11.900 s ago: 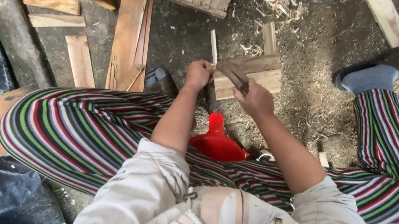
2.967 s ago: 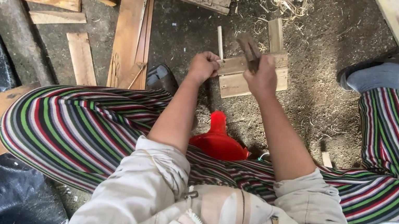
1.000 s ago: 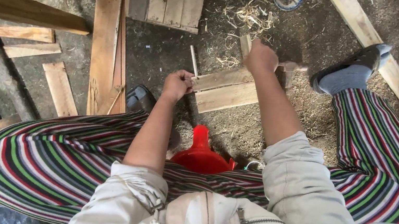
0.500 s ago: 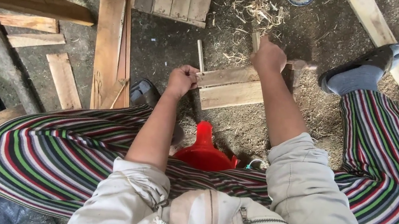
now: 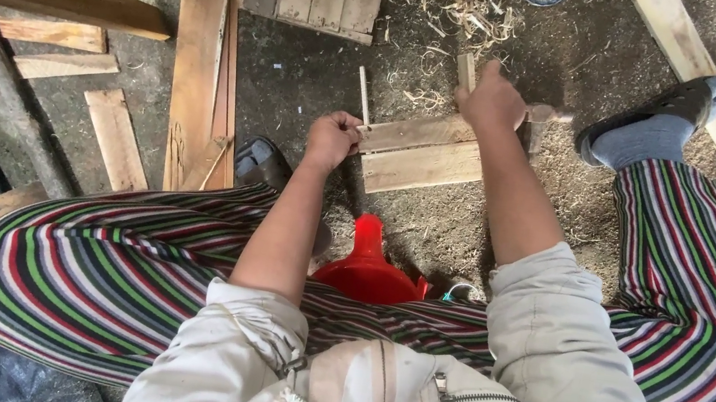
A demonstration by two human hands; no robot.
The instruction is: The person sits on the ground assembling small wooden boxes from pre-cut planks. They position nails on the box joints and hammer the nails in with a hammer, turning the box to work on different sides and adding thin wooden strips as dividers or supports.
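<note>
**Hands on wooden slats on the ground**

I see my left hand [image 5: 332, 138] pinching the end of two joined wooden slats [image 5: 422, 152] lying on the dirt floor [image 5: 319, 82]. My right hand [image 5: 491, 98] is fisted around a hammer [image 5: 540, 122] just above them.

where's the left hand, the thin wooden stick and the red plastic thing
left hand [image 5: 332, 138], head view, on the back of the hand near the knuckles
thin wooden stick [image 5: 362, 90], head view, on its bare upper shaft above the hand
red plastic thing [image 5: 366, 268], head view, on its red body between the knees
</note>
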